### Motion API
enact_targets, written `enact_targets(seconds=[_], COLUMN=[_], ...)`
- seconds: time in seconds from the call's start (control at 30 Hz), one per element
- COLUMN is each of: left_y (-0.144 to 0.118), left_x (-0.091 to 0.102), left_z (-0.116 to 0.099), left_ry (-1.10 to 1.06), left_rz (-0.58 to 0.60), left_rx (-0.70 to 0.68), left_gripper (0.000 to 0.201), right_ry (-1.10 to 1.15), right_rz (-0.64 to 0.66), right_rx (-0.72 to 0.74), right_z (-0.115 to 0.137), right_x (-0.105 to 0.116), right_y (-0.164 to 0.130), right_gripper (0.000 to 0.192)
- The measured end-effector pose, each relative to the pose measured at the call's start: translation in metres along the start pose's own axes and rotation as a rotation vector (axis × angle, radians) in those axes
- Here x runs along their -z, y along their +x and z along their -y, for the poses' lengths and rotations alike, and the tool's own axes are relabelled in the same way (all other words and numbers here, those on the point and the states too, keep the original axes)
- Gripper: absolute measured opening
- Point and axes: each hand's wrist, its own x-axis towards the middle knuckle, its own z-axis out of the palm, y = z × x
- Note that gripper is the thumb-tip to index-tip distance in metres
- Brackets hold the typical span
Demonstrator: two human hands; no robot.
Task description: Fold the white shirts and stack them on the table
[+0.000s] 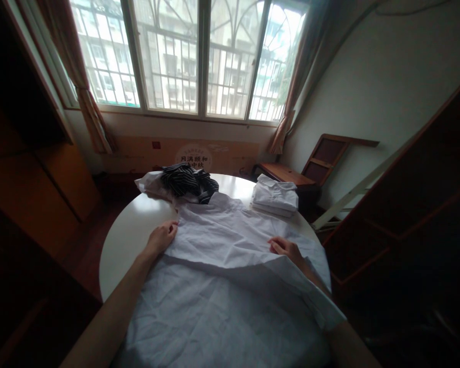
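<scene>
A white shirt (222,301) lies spread over the round table, its far end narrowing toward the back and a loose fold crossing its middle. At the shirt's left edge, my left hand (163,236) is closed, its curled fingers on the cloth. My right hand (285,247) is also closed, pinching the fabric on the right side. Part of the shirt drapes over my right forearm and hides some of it. Both hands are roughly level with each other, well apart.
Folded white shirts (275,197) are stacked at the table's back right. A black-and-white striped garment (187,181) lies heaped with white cloth at the back left. The white table's (118,250) left rim shows. Beyond are a wooden chair (287,174), a large cardboard box (145,153) and windows.
</scene>
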Motion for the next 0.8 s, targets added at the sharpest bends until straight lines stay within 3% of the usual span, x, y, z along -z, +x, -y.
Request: enact_targets(seconds=[0.8], left_y=[0.0032], left_x=[0.0051], left_z=[0.0], left_ry=[-0.017], left_rz=[0.057], left_rx=[0.039], left_gripper=[0.036], right_ry=[-0.115], right_rz=[0.026], right_rx=[0.058], right_z=[0.0012], right_x=[-0.0006], right_y=[-0.0028], right_gripper=[0.022])
